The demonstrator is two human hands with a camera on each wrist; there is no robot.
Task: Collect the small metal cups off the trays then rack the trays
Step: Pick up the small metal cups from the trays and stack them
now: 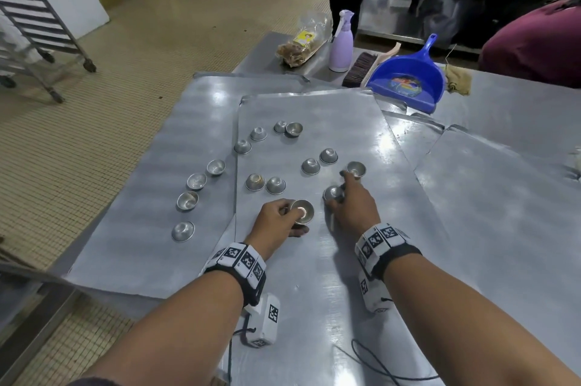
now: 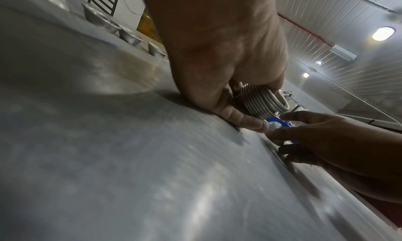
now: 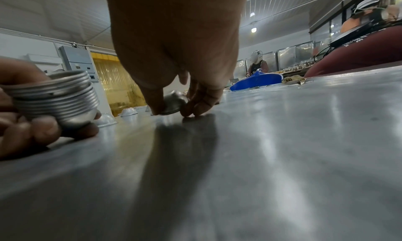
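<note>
Cups stack [image 1: 301,212] gripped in left hand [image 1: 276,222]; right hand [image 1: 352,206] pinches one cup [image 1: 333,193] beside it; many cups, trays unracked

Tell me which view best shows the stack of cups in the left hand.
Right wrist: the stack of cups shows side-on, nested rims distinct, gripped by the left hand. The left wrist view shows it partly behind the palm; the head view shows only the top cup.

Both forearms are bare. Each wrist wears a black strap [image 1: 396,255] ringed with white blocks [image 1: 242,258] printed with black square codes. A white coded camera box [image 1: 265,321] hangs under each wrist, trailing a thin black cord [image 1: 374,362].
</note>
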